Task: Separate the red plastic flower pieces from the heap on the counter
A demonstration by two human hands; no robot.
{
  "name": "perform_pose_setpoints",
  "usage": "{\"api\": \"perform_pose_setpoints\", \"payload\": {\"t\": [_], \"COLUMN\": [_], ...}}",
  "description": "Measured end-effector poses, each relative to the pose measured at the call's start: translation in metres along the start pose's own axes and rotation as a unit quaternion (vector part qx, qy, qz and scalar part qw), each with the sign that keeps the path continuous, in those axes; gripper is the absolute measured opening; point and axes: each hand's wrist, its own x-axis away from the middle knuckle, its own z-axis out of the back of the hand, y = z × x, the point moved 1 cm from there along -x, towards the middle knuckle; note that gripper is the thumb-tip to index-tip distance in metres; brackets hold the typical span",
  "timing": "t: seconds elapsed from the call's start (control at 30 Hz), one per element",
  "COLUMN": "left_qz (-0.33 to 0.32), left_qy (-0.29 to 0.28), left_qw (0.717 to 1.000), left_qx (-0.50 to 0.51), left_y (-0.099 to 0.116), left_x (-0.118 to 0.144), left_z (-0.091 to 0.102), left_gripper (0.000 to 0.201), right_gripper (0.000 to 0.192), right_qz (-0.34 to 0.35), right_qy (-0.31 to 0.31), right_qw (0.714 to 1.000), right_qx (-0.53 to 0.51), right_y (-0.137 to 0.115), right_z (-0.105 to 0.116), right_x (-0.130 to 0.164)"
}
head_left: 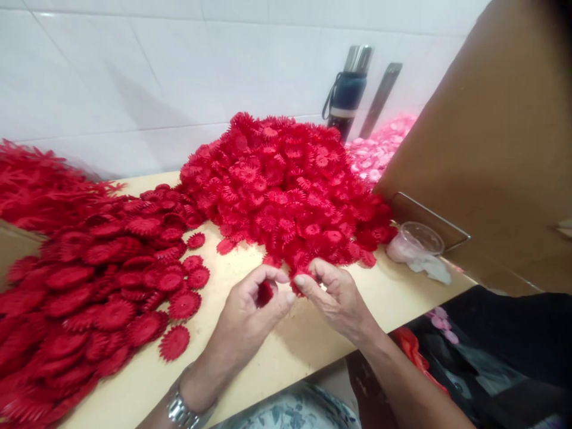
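Presently working at a pale table (218, 283) beside a big cardboard box (491, 125), with a tall heap of red flower pieces (277, 179) mid-table and a spread of red toothed discs (111, 313) at left. Near the heap's front edge, curling the left hand (248, 307) round a dark red piece (264, 293), thumb and forefinger tips apart, and pinching a small red flower (296, 289) between the right hand's (337, 298) thumb and fingers.

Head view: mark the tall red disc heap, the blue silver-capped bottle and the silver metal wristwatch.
Tall red disc heap (286, 187): head view, its middle.
Blue silver-capped bottle (350, 92): head view, its blue body.
Silver metal wristwatch (179, 411): head view, its band.
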Motion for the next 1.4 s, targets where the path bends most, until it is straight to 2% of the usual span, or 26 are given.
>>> {"api": "perform_pose_setpoints", "payload": {"t": [0.1,0.23,0.3,0.37,0.47,0.53,0.57,0.67,0.77,0.87,0.93,1.0,1.17,1.4], "left_qz": [-0.023,-0.018,-0.006,0.008,0.015,-0.010,-0.046,-0.110,-0.094,-0.022,0.030,0.059,0.070,0.063], "left_qy": [-0.040,-0.080,-0.066,-0.020,0.042,0.040,0.034,0.040,0.064,0.016,-0.029,-0.039,-0.028,-0.031], "left_qw": [0.998,0.997,0.998,1.000,0.999,0.998,0.997,0.987,0.989,0.998,0.988,0.978,0.978,0.980], "left_qx": [-0.032,-0.014,0.001,0.020,0.007,-0.040,-0.060,-0.109,-0.090,0.052,0.152,0.198,0.193,0.187], "left_y": [0.003,0.000,-0.003,-0.005,0.002,0.011,0.017,0.030,0.032,0.028,0.024,0.020,0.009,0.000], "left_x": [-0.005,-0.008,-0.009,-0.014,-0.031,-0.049,-0.058,-0.082,-0.088,-0.078,-0.068,-0.060,-0.048,-0.037], "left_z": [-0.008,-0.007,-0.002,0.003,0.002,-0.008,-0.014,-0.032,-0.037,-0.033,-0.030,-0.027,-0.025,-0.019], "left_gripper": [0.013,0.012,0.014,0.017,0.015,0.011,0.011,0.017,0.034,0.029,0.020,0.014,0.014,0.023], "right_gripper": [0.035,0.039,0.040,0.040,0.036,0.030,0.026,0.020,0.024,0.023,0.021,0.021,0.019,0.018], "right_qz": [-0.011,-0.022,-0.025,-0.013,0.031,0.062,0.077,0.115,0.134,0.158,0.176,0.195,0.229,0.224], "right_qy": [-0.021,-0.076,-0.090,-0.056,0.086,0.189,0.223,0.253,0.259,0.254,0.224,0.189,0.130,0.101], "right_qw": [0.999,0.986,0.979,0.985,0.996,0.973,0.954,0.900,0.875,0.891,0.913,0.931,0.946,0.958], "right_qx": [-0.041,-0.145,-0.180,-0.165,-0.020,0.120,0.187,0.335,0.385,0.343,0.291,0.243,0.190,0.146], "right_y": [0.003,0.008,0.009,0.008,0.005,0.003,0.004,0.011,0.019,0.020,0.015,0.009,0.004,0.002], "right_z": [-0.001,-0.001,0.005,0.017,0.045,0.064,0.072,0.087,0.089,0.081,0.072,0.062,0.041,0.034], "right_x": [0.000,0.004,0.006,0.005,-0.007,-0.022,-0.030,-0.050,-0.053,-0.042,-0.032,-0.026,-0.021,-0.014]}}
